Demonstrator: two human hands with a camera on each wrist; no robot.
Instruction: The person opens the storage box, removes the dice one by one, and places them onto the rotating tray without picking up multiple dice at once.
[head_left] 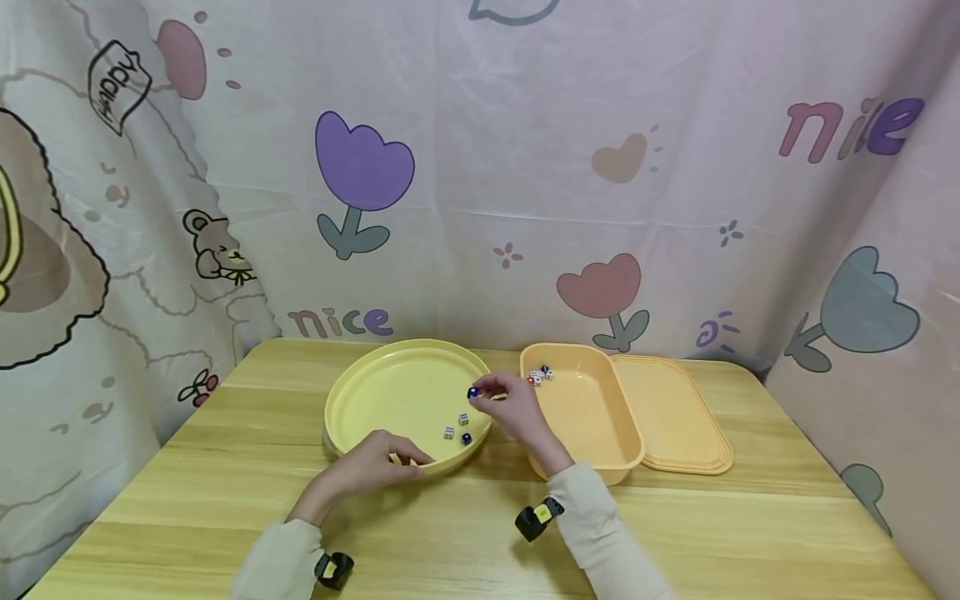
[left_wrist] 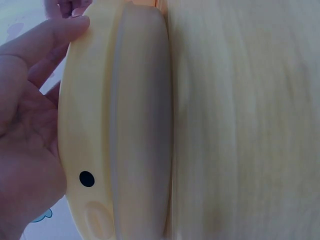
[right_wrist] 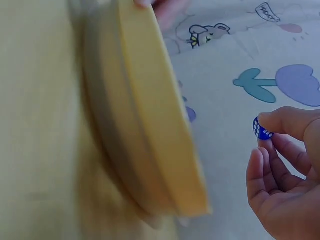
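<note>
Between thumb and fingertips my right hand (head_left: 512, 407) pinches a blue die (right_wrist: 262, 129) with white pips, above the right edge of a round yellow tray (head_left: 390, 375). My left hand (head_left: 378, 461) rests at the tray's near rim; the left wrist view shows its thumb on the rim's outer side and the other fingers behind it. Inside the tray, near its right side, lie two white dice, one a white die (head_left: 448, 432), and a dark blue die (head_left: 467, 438). To the right stands an orange rectangular box (head_left: 588, 417) holding a small cluster of dice (head_left: 538, 376) at its far left corner.
A flat orange lid (head_left: 675, 412) lies on the wooden table (head_left: 442, 542), right of the box and partly under its side. Behind the table hangs a printed curtain (head_left: 480, 167). Black cameras are strapped to both wrists.
</note>
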